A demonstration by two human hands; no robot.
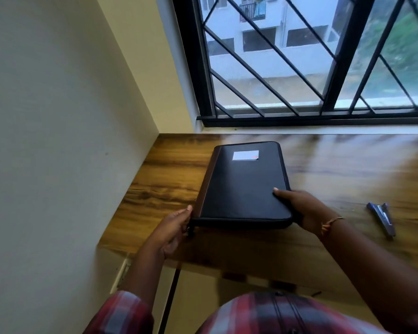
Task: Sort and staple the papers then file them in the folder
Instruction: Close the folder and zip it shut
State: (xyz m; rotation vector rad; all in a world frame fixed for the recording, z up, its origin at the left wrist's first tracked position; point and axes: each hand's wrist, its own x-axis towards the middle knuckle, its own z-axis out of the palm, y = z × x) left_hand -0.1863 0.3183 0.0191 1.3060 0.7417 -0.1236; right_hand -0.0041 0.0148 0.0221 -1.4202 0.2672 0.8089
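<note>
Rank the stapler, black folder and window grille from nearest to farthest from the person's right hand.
1. black folder: held by the right hand at its near right corner.
2. stapler: on the desk, off to the hand's right.
3. window grille: beyond the desk's far edge.

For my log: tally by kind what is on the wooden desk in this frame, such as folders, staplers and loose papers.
zip folder, black with a brown spine: 1
stapler: 1
loose papers: 0 in view
Total: 2
</note>
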